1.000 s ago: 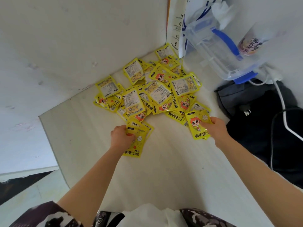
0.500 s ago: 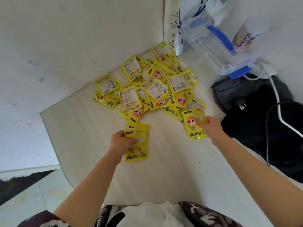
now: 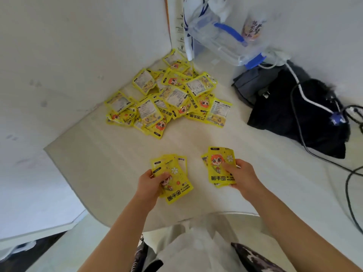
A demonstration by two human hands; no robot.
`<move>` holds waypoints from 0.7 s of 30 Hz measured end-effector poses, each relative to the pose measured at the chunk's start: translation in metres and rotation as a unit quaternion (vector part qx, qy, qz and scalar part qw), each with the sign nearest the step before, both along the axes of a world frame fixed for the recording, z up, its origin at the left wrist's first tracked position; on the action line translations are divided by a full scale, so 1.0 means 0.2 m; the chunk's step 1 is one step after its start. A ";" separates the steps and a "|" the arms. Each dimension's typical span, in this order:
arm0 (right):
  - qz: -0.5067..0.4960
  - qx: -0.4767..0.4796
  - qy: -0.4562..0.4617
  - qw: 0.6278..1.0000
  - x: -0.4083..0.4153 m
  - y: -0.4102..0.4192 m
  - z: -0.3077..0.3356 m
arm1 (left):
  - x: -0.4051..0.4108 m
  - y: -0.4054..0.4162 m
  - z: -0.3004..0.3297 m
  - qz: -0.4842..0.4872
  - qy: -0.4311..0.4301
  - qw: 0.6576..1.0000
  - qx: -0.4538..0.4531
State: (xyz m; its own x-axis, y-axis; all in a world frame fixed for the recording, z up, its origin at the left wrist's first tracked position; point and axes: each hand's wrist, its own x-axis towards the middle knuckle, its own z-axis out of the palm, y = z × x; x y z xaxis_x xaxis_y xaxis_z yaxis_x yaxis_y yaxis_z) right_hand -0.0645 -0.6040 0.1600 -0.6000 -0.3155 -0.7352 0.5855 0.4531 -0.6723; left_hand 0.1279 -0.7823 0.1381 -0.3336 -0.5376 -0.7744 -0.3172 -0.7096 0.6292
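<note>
Presently: left hand [image 3: 149,183] curled round a fanned sheaf [image 3: 174,181] of yellow hand-warmer packets; right hand [image 3: 242,175] pinching a second sheaf [image 3: 221,165], long axes pointing far. Loose pile [image 3: 169,99] lies far on the table [image 3: 110,173], nearer the left hand.

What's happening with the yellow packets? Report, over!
Left hand grips fanned packets. Right hand grips a second stack. Loose pile lies farther back, apart from both hands.
</note>
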 end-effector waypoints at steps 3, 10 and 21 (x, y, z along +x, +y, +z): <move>-0.052 -0.010 0.013 0.999 0.21 0.11 -0.01 | 0.10 0.05 0.01 -0.050 0.014 0.999 -0.007; -0.180 -0.029 0.037 0.983 0.66 0.40 0.06 | 0.29 0.22 0.07 -0.124 0.041 0.991 -0.015; -0.325 0.005 0.069 0.943 1.18 1.05 0.10 | 0.36 0.78 0.15 -0.271 0.060 0.961 -0.010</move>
State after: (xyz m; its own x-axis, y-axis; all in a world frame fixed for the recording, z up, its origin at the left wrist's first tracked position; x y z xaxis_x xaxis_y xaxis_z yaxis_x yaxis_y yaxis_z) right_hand 0.1717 -0.3934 0.1796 -0.7552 0.1577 -0.6362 0.6482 0.0355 -0.7606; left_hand 0.1999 -0.6267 0.1686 -0.6550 -0.2747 -0.7039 -0.5605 -0.4482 0.6964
